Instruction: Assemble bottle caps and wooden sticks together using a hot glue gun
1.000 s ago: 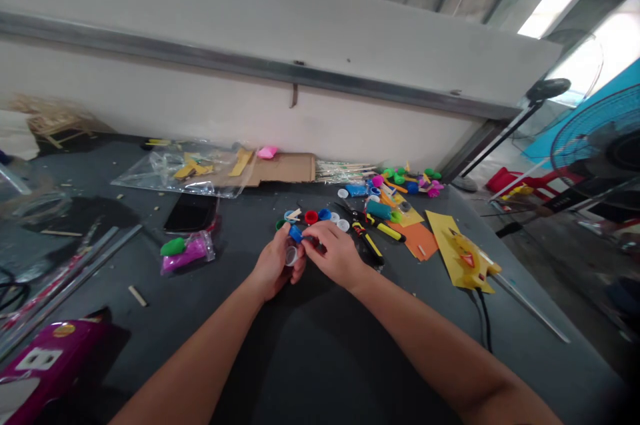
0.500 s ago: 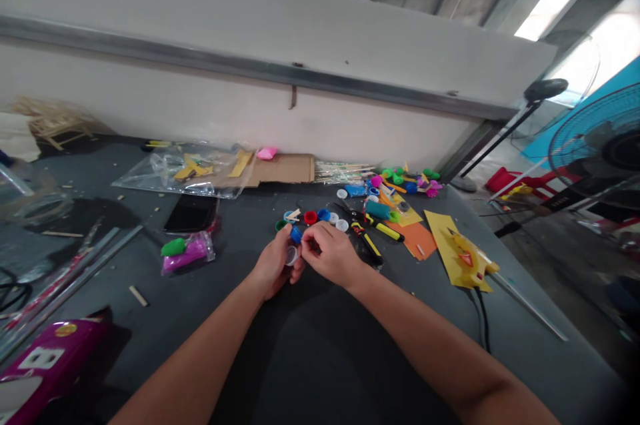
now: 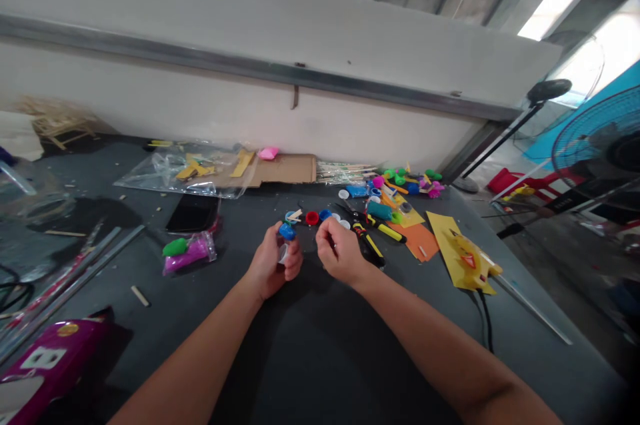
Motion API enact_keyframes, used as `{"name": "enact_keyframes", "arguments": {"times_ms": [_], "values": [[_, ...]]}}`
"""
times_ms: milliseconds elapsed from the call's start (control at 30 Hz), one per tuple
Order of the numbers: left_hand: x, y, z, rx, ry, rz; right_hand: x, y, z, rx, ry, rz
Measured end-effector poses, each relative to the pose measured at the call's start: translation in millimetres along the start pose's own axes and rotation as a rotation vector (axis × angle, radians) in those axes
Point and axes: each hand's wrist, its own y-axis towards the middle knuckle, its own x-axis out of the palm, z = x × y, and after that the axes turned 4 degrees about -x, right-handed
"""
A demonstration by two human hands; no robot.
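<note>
My left hand (image 3: pixel 273 263) is closed around a small white bottle cap (image 3: pixel 283 253) and a smooth blue lump (image 3: pixel 287 231) that looks like modelling clay. The lump sits between thumb and forefinger, with the cap below it, partly hidden by the fingers. A short gap to the right, my right hand (image 3: pixel 340 251) has its fingers curled into a pinch; anything in them is too small to make out. Just beyond the hands lie a red bottle cap (image 3: pixel 312 218), a blue cap (image 3: pixel 325 214) and a cap with pale wood strips (image 3: pixel 295 215) on it.
Yellow-handled pliers (image 3: pixel 367 243) lie right of my right hand, near orange paper (image 3: pixel 419 241). A yellow glue gun (image 3: pixel 473 257) rests on yellow card. To the left are a phone (image 3: pixel 193 213), a purple clay packet (image 3: pixel 197 253) and clear tubes. Cardboard (image 3: pixel 290 168) lies along the wall.
My hands have moved apart: the right one has drawn away to the right from the blue lump. The left hand still holds the lump and the white cap, turned slightly.
</note>
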Motion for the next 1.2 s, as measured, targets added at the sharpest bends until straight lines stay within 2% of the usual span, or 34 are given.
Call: {"name": "enact_keyframes", "arguments": {"times_ms": [167, 233, 300, 400, 600, 700, 833, 1200], "values": [[1.4, -1, -1, 0.006, 0.060, 0.026, -4, 2, 1, -0.059, -0.044, -0.117], [1.2, -1, -2, 0.010, 0.082, 0.043, -3, 2, 1, -0.092, -0.028, -0.110], [0.8, 0, -4, 0.008, 0.092, 0.053, -1, 2, -1, -0.064, 0.036, -0.068], [0.8, 1, -7, 0.017, 0.104, 0.055, 4, 4, -4, 0.121, 0.221, -0.032], [3.5, 1, -10, 0.051, 0.184, 0.109, 14, 9, -8, 0.529, 0.767, -0.145], [3.5, 1, -11, 0.054, 0.215, 0.106, 18, 9, -8, 0.637, 0.955, -0.103], [2.6, 0, -12, 0.067, 0.226, 0.083, 25, 8, -9, 0.661, 1.041, -0.027], [3.4, 0, -11, 0.063, 0.232, 0.085, 31, 6, -7, 0.651, 1.064, -0.015]]}}
